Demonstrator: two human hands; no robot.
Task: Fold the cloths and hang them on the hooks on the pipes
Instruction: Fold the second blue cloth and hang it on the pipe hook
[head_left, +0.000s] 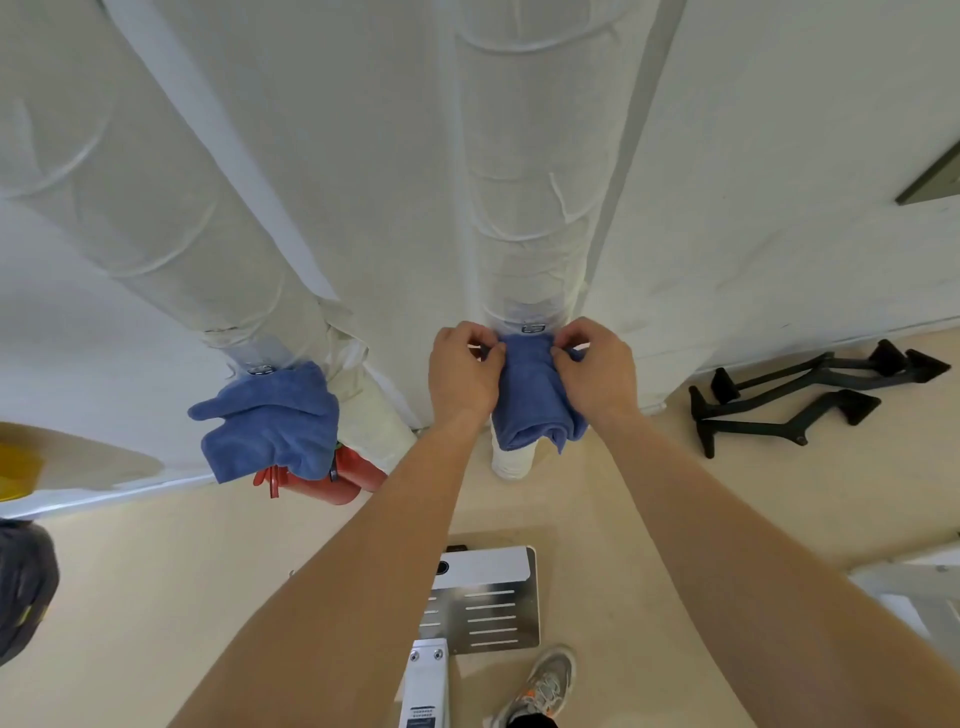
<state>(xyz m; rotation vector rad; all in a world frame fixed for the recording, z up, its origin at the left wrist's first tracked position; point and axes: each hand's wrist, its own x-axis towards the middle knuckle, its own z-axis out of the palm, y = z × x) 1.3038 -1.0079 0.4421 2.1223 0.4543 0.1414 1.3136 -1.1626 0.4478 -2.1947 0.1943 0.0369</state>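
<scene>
A folded blue cloth (530, 400) hangs against the right white pipe (535, 171), its top edge just under a small metal hook (532, 328). My left hand (462, 374) pinches the cloth's upper left edge. My right hand (595, 371) pinches its upper right edge. A second blue cloth (270, 421) hangs from the hook (260, 370) on the left pipe (156, 208), with neither hand touching it.
A red fire extinguisher (337, 478) lies on the floor behind the left cloth. Black metal legs (810, 395) lie on the floor at the right. A white and metal scale-like platform (483, 597) and my shoe (545, 680) are below.
</scene>
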